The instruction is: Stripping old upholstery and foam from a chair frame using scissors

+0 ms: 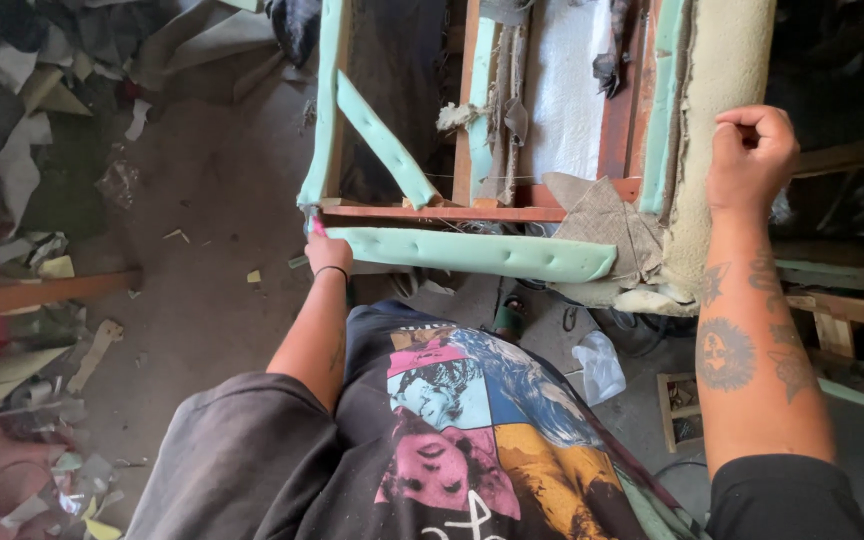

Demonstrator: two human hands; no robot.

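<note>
Hands are far apart, one at each side of an old wooden chair frame [472,213] that stands on the dusty floor [212,200]. The person's left hand [328,252] is at the frame's near left corner. It is closed around a small tool with a pink handle [316,226], and the tip of the tool meets the wood where the green foam strip [472,252] begins. The right hand [750,160] is curled into a fist on the padded beige arm [717,120] at the frame's right side, and it seems to hold the frame steady.

Much of the chair looks stripped already. The middle is open, with bare red-brown rails and no seat on them. Still, plenty is left on the wood. Green foam runs along the near rail, up the left post, across the left corner, and up the right side. A loose grey cloth flap [607,225] hangs at the near right corner. White padding [567,90] and torn rags hang by the far edge.

Scraps of cloth and foam [22,150] lie in heaps along the left of the floor. A clear plastic bag [600,365] lies near the person's knees, under the frame's near edge.
</note>
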